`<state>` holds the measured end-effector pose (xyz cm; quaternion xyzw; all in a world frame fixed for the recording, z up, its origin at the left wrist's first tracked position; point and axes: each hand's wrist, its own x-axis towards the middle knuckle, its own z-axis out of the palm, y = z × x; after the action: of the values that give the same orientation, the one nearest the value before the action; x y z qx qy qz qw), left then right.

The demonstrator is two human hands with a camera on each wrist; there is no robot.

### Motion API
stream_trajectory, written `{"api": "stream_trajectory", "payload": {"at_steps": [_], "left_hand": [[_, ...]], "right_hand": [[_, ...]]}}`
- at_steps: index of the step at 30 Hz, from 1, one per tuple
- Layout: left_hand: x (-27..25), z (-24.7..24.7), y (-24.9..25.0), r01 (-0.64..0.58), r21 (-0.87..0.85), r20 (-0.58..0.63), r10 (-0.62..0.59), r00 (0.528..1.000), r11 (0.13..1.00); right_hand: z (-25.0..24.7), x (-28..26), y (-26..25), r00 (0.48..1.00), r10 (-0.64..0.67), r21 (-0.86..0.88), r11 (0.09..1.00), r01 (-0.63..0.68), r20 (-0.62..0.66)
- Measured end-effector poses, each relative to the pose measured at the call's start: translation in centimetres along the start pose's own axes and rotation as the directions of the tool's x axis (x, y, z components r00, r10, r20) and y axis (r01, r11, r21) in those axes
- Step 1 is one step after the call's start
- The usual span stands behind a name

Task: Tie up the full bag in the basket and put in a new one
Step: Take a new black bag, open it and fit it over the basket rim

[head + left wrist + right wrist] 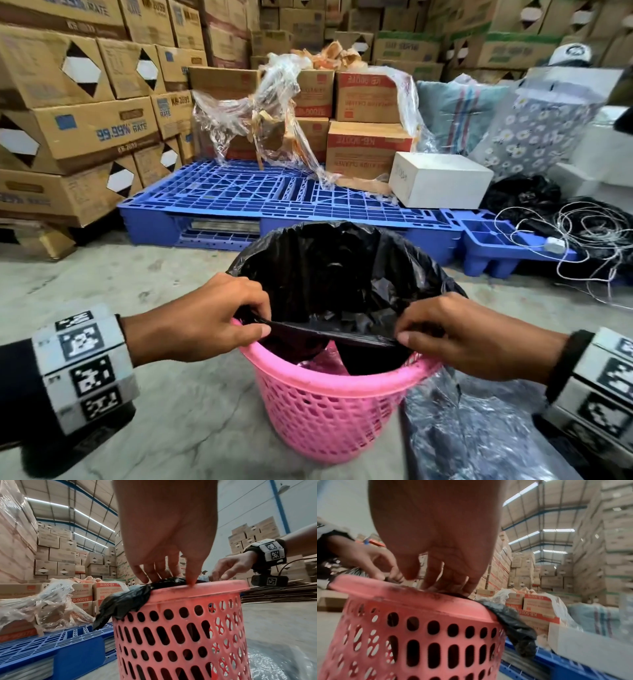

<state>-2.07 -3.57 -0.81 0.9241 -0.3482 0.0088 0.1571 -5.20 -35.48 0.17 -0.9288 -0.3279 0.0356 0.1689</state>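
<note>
In pink basket (329,407), black bag (329,270), fingers (255,330) pinching edge

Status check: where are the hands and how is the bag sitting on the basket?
Left hand and right hand pinch black bag near edge. Far edge draped over pink basket rim. Nothing blocking.

It's a big warehouse with cardboard boxes (85,126) stacked way up toward a ribbed metal roof (72,511) that has long skylight strips letting daylight in. The floor (144,281) is bare grey concrete, kinda stained and cracked. A blue plastic pallet (260,202) sits on it with red-and-brown cartons (368,150), torn clear wrap (270,113) and a white box (440,180), and tangled white cord (589,236) lies off to the side.
</note>
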Motion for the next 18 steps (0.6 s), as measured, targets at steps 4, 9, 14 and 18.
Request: {"api": "stream_trajectory", "payload": {"at_steps": [4,9,14,18], "left_hand": [[-1.2,-0.5,1.3,-0.085,-0.047,-0.035,0.083,0.996,0.995],[-2.0,-0.1,1.0,-0.179,0.086,-0.072,0.185,0.98,0.98],[-3.4,0.5,1.9,-0.215,0.189,-0.086,0.234,0.968,0.958],[-4.3,1.3,2.5,-0.234,0.321,-0.084,0.274,0.958,0.918]], "right_hand": [[-0.4,-1.7,-0.6,0.998,-0.037,-0.006,0.999,0.038,0.048],[-0.2,-1.5,-1.2,0.999,-0.038,0.026,0.999,0.037,0.031],[0.9,-2.9,-1.8,0.997,-0.057,-0.149,0.988,0.048,-0.051],[3.3,-4.3,-2.5,0.967,-0.162,-0.381,0.921,0.076,-0.199]]}}
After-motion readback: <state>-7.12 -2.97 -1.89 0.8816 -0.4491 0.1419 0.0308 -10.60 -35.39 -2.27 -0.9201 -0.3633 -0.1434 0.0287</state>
